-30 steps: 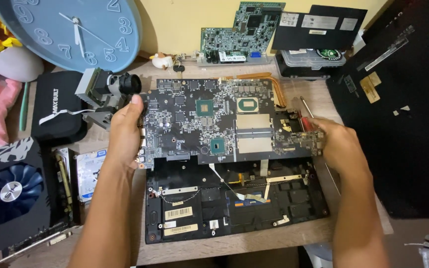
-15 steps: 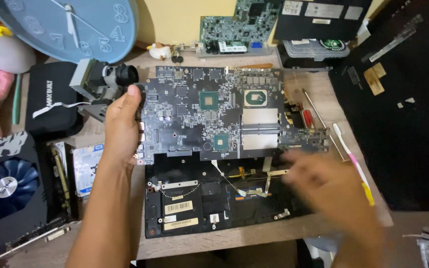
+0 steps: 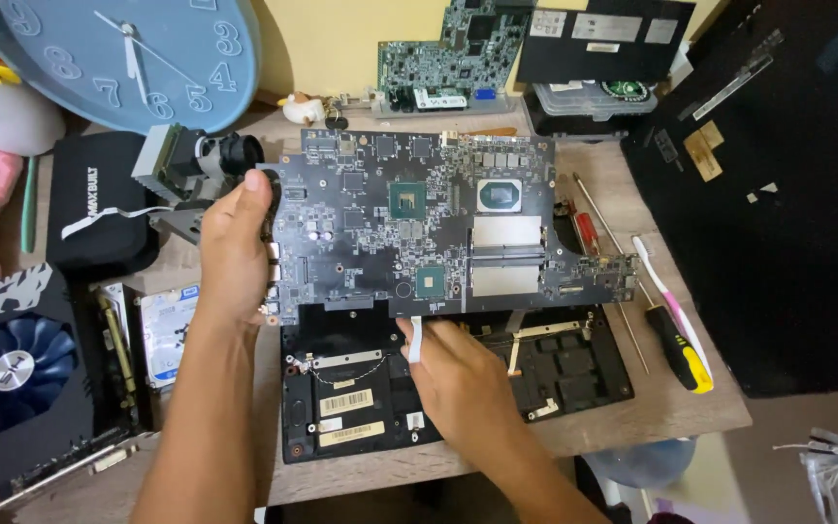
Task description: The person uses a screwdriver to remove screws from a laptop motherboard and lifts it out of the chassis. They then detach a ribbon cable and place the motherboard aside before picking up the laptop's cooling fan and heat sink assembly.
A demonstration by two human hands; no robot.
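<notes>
left hand point(image 3: 235, 243) grips the motherboard's point(image 3: 419, 223) left edge; right hand point(image 3: 458, 383) pinches a white ribbon cable point(image 3: 416, 340) below it.

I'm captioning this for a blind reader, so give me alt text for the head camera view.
A person's left hand grips the left edge of a large dark laptop motherboard held over an open black laptop base, while the right hand pinches a small white ribbon cable under the board's lower edge. Screwdrivers lie on the wooden desk to the right.

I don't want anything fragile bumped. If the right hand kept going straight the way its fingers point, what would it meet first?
Most likely the lower edge of the circuit board, just beyond the white ribbon strip that the right hand pinches; depth is unclear.
</notes>
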